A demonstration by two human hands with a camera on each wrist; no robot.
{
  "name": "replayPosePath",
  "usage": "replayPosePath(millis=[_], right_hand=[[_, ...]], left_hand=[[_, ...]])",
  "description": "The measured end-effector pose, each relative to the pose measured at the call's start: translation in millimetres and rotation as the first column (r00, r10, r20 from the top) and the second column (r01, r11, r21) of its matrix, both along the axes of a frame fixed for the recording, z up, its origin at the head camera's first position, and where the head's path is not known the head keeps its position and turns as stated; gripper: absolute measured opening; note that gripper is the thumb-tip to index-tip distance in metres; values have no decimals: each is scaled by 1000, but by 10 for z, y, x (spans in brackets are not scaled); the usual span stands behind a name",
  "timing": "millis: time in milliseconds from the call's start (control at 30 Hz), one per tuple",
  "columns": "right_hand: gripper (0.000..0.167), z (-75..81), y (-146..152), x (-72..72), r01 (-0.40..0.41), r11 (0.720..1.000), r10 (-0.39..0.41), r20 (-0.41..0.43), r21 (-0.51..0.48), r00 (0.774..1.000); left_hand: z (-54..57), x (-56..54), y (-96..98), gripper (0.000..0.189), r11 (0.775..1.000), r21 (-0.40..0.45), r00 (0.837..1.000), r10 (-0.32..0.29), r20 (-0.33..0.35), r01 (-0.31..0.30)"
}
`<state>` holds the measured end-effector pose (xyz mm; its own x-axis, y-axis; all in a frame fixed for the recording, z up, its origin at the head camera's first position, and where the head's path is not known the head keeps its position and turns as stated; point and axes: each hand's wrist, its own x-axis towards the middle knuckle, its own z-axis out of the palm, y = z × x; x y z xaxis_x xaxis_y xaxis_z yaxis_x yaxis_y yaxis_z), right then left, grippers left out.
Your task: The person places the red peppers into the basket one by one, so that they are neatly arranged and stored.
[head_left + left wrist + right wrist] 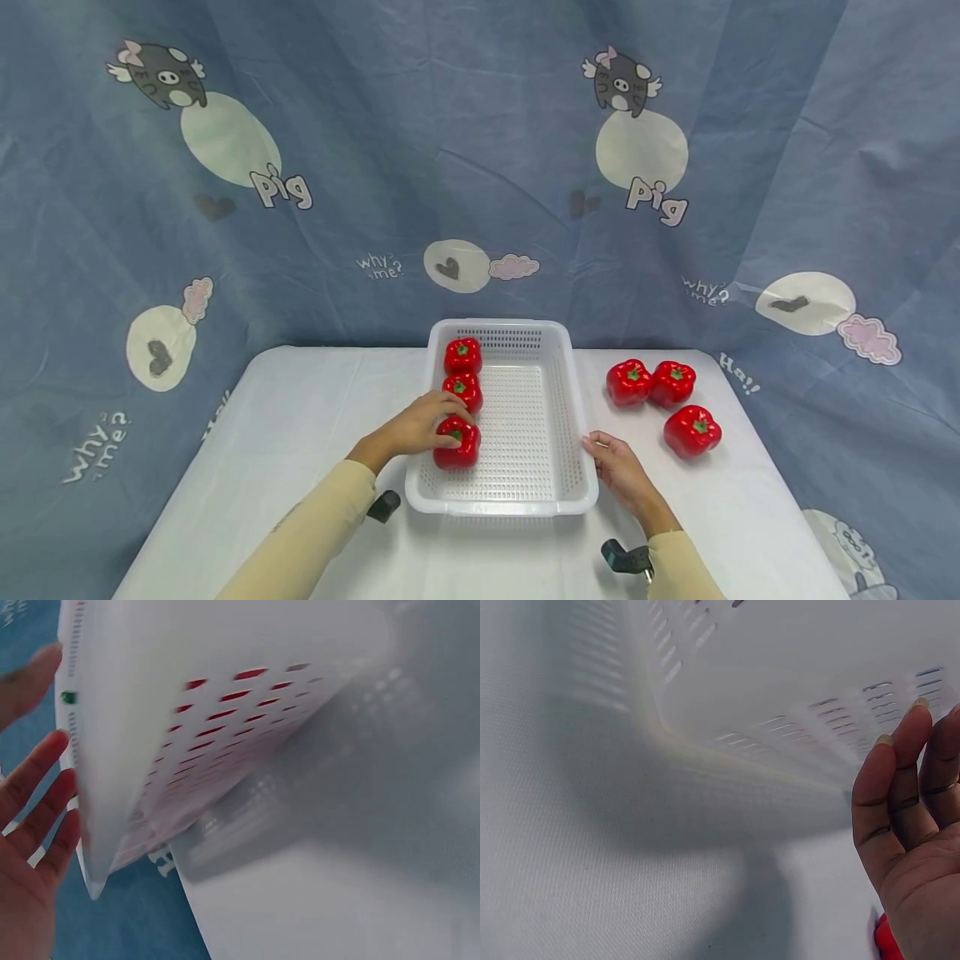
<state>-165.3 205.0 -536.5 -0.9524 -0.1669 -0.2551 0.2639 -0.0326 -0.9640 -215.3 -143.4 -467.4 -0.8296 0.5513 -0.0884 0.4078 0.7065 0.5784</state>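
Observation:
A white plastic basket (515, 507) with slotted walls stands in the middle of the table, with three red bell peppers lined up along its left side. My left hand (427, 423) reaches over the left rim and grips the nearest bell pepper (459, 457), thumb by its green stem. In the left wrist view the basket wall hides most of that pepper, while the fingers (45, 776) spread at the rim. At the right rim my right hand (624, 473) holds the basket's edge. Its fingers (874, 776) lie along the outer wall in the right wrist view.
Three more red bell peppers lie right of the basket: two side by side, a left one (628, 383) and a right one (672, 383), and a third (692, 432) closer in. The white table (322, 417) backs onto a blue patterned curtain (495, 150).

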Motion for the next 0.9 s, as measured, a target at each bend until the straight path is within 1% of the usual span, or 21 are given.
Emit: replayPosePath(millis=[167,267,367,533,667,833,867,900], right_hand=[[25,1,-2,-3,-11,1000,11,-3,2,1000],[25,2,-1,-1,-10,1000,10,-6,7,1000],[24,0,-7,0,11,1000,-11,-3,13,1000],[22,-1,-13,1,31,999,-31,6,12,1000],[25,-1,-1,-1,8,1000,-8,-3,5,1000],[25,0,-1,1,9,1000,-9,-6,5,1000],[25,0,-2,0,11,1000,-11,-5,5,1000],[25,-2,-5,-1,17,1000,-17,-2,7,1000]], left_hand=[[1,-8,-114,33,991,128,999,45,17,-47],[-23,-10,-189,32,976,201,996,82,30,-87],[-47,-4,-252,33,955,255,988,144,53,-152],[-95,9,-328,33,915,295,962,263,79,-275],[-150,8,-393,31,879,344,943,317,98,-331],[-217,6,-454,26,838,367,914,388,121,-404],[-236,2,-465,24,827,371,906,401,137,-423],[-253,0,-470,23,811,375,893,420,160,-448]])
